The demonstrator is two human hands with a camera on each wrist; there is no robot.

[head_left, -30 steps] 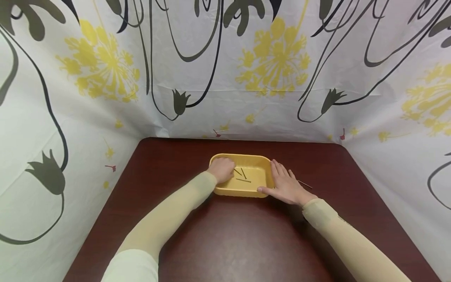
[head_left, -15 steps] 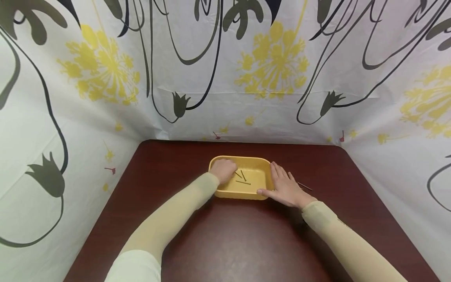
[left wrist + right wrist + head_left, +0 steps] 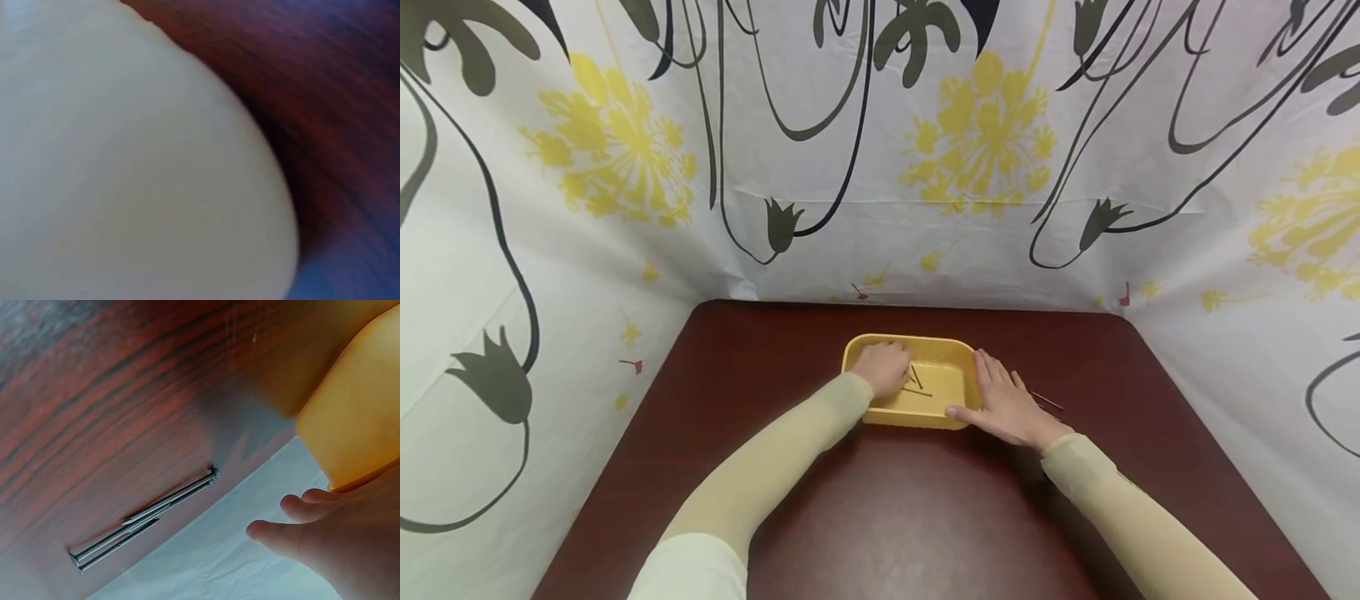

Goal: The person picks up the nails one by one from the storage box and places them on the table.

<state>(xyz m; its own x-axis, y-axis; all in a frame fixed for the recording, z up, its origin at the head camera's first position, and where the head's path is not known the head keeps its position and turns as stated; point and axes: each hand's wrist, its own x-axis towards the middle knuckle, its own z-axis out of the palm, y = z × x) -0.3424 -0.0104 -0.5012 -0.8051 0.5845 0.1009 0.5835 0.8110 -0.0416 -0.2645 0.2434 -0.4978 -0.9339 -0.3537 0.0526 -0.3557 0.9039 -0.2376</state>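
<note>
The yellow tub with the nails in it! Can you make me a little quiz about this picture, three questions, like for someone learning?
1. Which hand reaches down inside the yellow tub?
2. True or false: every nail you can see is inside the tub.
3. Pick one. What is the right hand resting on?
A. the flowery cloth
B. the tub's edge
C. the other arm's sleeve

Key:
1. The left hand.
2. False: some nails lie on the table outside the tub, while others are in it.
3. B.
</note>
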